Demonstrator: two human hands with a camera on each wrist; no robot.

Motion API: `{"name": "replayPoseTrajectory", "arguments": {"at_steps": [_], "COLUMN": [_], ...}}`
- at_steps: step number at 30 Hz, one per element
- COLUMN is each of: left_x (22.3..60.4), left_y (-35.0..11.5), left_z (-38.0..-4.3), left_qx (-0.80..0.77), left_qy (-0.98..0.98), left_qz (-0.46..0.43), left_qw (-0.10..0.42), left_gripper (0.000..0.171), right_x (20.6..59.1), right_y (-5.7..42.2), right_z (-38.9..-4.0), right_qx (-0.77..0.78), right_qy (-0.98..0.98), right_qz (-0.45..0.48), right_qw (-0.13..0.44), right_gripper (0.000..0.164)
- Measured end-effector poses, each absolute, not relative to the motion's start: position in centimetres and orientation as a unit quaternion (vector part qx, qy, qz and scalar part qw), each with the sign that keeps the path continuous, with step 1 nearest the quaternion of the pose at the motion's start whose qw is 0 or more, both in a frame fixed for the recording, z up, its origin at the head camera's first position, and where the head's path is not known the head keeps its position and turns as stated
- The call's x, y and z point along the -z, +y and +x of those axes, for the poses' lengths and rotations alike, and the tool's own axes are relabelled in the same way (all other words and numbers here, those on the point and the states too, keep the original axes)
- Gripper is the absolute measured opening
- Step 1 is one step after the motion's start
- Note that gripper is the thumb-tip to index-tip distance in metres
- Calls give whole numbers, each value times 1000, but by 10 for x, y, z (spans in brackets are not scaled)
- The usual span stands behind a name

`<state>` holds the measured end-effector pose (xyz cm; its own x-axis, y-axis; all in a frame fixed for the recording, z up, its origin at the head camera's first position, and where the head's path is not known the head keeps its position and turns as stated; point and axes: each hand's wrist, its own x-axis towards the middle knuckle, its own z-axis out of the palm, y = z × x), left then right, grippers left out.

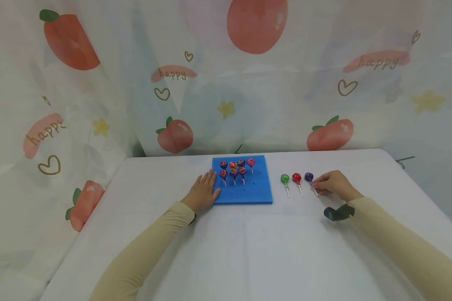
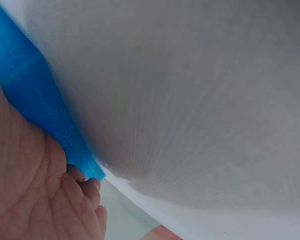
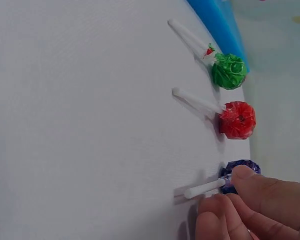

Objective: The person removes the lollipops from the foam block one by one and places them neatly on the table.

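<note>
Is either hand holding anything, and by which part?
The right hand pinches the purple lollipop near where stick meets head; the left hand holds nothing, resting at the edge of the blue board.

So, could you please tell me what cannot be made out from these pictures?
- Wrapper print on the standing lollipops: head view, too small to read.
- How deep their sticks go: head view, hidden by the blue board.
- Part of the purple lollipop's head: right wrist view, covered by the right hand.
- Most of the board: left wrist view, behind the left hand and cut off by the left edge.
</note>
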<state>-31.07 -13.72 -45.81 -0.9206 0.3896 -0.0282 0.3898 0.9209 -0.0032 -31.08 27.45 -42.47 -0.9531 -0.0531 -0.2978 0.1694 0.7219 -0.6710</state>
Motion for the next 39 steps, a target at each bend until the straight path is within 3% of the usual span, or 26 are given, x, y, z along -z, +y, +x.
{"name": "replayPoseTrajectory", "arguments": {"at_steps": [11, 20, 31, 39], "left_x": [456, 459, 457, 455], "left_y": [-138, -140, -139, -137], "left_z": [-307, -308, -307, -310], "left_qx": [6, 4, 2, 10], "left_qy": [981, 981, 980, 981], "left_qz": [195, 191, 196, 194], "left_qw": [20, 20, 15, 25], "left_gripper": [64, 63, 62, 63], "right_x": [396, 371, 387, 408], "right_y": [267, 214, 142, 117], "right_z": [-319, -327, -338, -340], "right_qx": [375, 393, 442, 515], "right_qy": [911, 896, 857, 818], "right_qz": [-3, -98, -146, -107], "right_qw": [174, 183, 222, 234], "right_gripper": [48, 47, 45, 47]}}
